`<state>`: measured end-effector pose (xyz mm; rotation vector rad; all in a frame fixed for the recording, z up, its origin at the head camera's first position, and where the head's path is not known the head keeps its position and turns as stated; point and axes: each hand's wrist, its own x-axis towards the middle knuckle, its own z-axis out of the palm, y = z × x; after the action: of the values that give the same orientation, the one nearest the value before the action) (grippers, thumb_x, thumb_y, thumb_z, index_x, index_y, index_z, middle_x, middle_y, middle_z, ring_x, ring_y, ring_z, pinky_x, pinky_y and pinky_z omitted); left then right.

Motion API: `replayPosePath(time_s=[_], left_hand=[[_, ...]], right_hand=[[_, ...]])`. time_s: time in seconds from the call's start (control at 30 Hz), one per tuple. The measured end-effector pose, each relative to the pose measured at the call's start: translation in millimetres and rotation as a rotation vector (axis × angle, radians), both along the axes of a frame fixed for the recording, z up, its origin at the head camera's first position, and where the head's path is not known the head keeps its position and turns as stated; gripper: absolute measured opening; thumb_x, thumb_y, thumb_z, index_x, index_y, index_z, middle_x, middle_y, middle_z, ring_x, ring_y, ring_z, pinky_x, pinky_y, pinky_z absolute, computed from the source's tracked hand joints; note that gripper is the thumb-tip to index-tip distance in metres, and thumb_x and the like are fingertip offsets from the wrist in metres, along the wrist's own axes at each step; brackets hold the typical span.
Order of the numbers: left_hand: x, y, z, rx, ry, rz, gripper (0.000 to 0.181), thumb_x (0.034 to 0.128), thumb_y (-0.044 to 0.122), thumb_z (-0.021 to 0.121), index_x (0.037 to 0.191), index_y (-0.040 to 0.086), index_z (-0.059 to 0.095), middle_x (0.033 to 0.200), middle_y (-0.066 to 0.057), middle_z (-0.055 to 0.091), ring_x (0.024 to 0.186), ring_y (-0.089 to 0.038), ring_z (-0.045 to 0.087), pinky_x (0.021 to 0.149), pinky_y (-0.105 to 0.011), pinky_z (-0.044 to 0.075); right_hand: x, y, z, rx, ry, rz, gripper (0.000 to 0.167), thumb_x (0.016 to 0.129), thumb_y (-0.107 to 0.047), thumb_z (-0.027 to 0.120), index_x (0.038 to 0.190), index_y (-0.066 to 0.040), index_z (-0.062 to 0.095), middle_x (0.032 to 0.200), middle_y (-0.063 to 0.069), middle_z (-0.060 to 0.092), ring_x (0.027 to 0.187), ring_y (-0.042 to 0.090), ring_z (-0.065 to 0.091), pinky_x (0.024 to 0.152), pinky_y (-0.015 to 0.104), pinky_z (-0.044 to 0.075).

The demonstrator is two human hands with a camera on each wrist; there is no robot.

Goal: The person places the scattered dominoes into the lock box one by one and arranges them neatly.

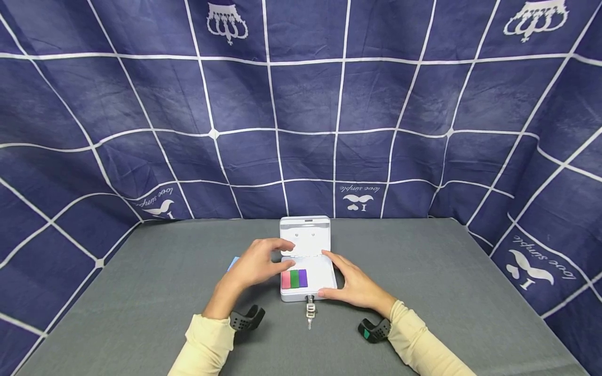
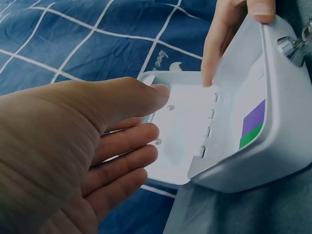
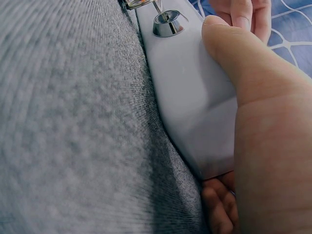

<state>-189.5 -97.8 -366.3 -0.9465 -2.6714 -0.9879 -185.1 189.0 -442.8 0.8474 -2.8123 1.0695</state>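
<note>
A small white lock box (image 1: 322,271) stands on the grey surface with its lid (image 1: 305,236) raised at the back. Pink (image 1: 286,279), green (image 1: 294,279) and purple (image 1: 303,278) blocks lie side by side in its front left part. My right hand (image 1: 355,286) holds the box by its right side, thumb at the front corner (image 3: 217,29) and fingers along the side. My left hand (image 1: 257,263) hovers by the box's left side, fingers and thumb apart, holding nothing. Keys (image 1: 310,309) hang from the lock (image 3: 168,23) in the front wall.
Part of a light blue object (image 1: 232,263) shows behind my left hand; the rest is hidden. Grey cloth (image 1: 404,250) covers the table. A dark blue curtain (image 1: 305,104) with white lines hangs behind and at both sides. Each wrist wears a black band (image 1: 246,318).
</note>
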Motion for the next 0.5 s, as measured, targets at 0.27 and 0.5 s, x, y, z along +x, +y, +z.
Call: replayPosePath(time_s=[0.27,0.5], left_hand=[[0.7,-14.2,2.0,0.002,-0.031,0.035,0.038,0.0898,0.015,0.079,0.123,-0.003,0.071,0.117,-0.016,0.075,0.111,-0.032,0.071,0.098,-0.050,0.054],[-3.0,-31.1,5.7,0.004,-0.020,0.115,0.037,0.0902,0.017,0.080,0.122,0.001,0.072,0.119,-0.012,0.075,0.113,-0.033,0.070,0.099,-0.050,0.054]], right_hand=[[1.6,-1,0.1,-0.002,-0.001,-0.005,0.098,0.084,-0.056,0.080,0.162,-0.021,0.033,0.157,0.010,0.048,0.143,0.031,0.046,0.115,0.056,0.039],[1.7,-1,1.4,-0.011,0.023,0.003,0.097,0.084,-0.054,0.081,0.161,-0.018,0.034,0.155,0.011,0.049,0.143,0.032,0.047,0.115,0.055,0.039]])
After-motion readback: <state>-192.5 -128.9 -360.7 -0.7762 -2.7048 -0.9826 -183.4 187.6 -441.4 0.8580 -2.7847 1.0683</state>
